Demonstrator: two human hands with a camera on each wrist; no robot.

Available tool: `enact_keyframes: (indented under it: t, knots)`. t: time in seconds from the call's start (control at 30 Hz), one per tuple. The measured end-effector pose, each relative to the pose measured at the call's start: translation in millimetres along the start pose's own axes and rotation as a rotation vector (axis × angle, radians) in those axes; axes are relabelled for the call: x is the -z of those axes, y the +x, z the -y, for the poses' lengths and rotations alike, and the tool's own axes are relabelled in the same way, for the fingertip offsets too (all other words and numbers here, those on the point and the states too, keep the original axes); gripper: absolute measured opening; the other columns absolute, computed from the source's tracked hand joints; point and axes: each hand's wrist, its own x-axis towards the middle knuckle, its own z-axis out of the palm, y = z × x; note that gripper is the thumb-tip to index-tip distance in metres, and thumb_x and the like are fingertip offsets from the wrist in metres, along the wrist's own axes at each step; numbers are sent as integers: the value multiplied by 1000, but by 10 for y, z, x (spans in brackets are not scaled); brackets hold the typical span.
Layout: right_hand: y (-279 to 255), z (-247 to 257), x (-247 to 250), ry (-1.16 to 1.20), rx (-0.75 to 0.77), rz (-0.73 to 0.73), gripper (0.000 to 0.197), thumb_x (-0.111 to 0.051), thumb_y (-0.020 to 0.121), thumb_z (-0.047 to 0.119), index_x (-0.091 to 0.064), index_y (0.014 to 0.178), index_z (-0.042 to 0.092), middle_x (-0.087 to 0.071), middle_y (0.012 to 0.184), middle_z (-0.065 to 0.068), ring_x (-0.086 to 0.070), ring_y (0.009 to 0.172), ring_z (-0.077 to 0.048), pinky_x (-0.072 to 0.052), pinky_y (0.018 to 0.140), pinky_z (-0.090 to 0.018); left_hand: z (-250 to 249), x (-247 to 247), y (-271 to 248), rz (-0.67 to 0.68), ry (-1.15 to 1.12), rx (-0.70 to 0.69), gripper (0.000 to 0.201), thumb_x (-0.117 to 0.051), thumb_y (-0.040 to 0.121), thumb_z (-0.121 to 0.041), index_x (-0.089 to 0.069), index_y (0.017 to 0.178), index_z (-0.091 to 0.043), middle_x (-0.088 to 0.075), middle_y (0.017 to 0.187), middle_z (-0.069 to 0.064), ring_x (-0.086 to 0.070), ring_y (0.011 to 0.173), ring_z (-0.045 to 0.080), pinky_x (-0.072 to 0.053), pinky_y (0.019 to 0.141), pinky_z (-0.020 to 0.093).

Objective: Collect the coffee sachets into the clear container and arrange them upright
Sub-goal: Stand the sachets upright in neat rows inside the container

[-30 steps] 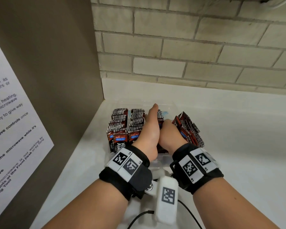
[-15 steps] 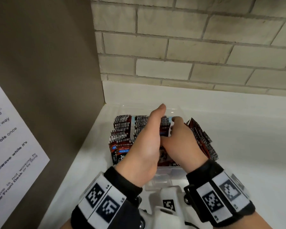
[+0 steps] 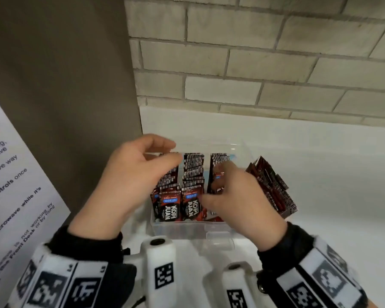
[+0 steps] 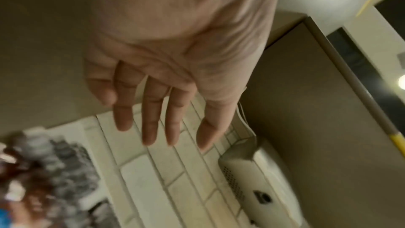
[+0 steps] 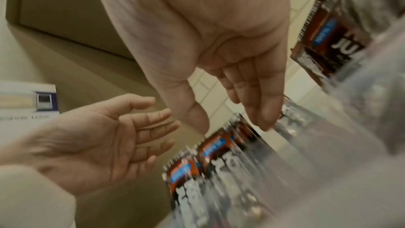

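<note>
**benchjockey:** So why are both your hands just hanging over the box there?

**remote_op:** My left hand is slack, fingers straight and spread, holding nothing. The left wrist view shows the bare palm. I've got it above the left rows so I can square them up if they start to lean. My right hand is down at the right-hand row with loose fingers, fingertips grazing the sachet tops. As far as I can tell it isn't gripping anything either, though that view is pretty smeared.

**benchjockey:** And the sachets themselves?

**remote_op:** Most of the coffee sachets are already standing on end inside the clear container, packed in rows, which I reckon keeps them from flopping over. The right row looks looser, so that's where my right hand is.

**benchjockey:** What's that bunch outside?

**remote_op:** That's the loose stack leaning just beside the container's right wall on the white counter. It still has to go in, so I'd say we're mostly done. The container's tucked near the brown cabinet side and the brick wall.
</note>
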Motion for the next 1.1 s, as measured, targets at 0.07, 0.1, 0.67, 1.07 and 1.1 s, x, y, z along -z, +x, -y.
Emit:
enact_keyframes:
  t: [0.07,0.1,0.67,1.07,1.1]
  knots:
    - [8,-51,-118,-53,-3,27,47,-70,76,14,-45,116,8,-50,75,12,-52,67,-9,-42,53,-14,76,1,-18,79,344,14,22,-76,68,-48,-67,83,-36,-63,90,-24,-58,90,3,-41,74,25]
    - [24,-75,-165,-73,-14,35,46,-70,74,14,-45,112,8,-49,74,11,-49,64,-8,-39,48,-14,95,-20,-34,108,509,-9,20,-74,70,-48,-64,85,-38,-60,101,-22,-55,99,7,-42,81,28]
    - [189,-142,-303,-161,-93,161,46,-80,65,30,-35,69,19,-40,68,6,-35,56,-6,-24,45,-20,114,-296,-3,66,933,-117,8,-59,81,-35,-64,76,-31,-56,119,-14,-45,114,18,-28,79,29]
    - [187,-134,-236,-162,-99,204,47,-82,64,34,-38,67,17,-41,66,4,-38,56,-8,-25,45,-21,85,-315,23,104,938,-162,12,-59,82,-39,-69,85,-33,-47,133,-15,-42,119,17,-26,83,31]
    - [187,-135,-243,-163,-102,207,48,-82,64,34,-37,66,17,-41,66,4,-38,56,-9,-25,45,-21,82,-318,20,108,933,-170,12,-59,82,-39,-69,84,-33,-46,134,-15,-41,119,17,-26,83,31]
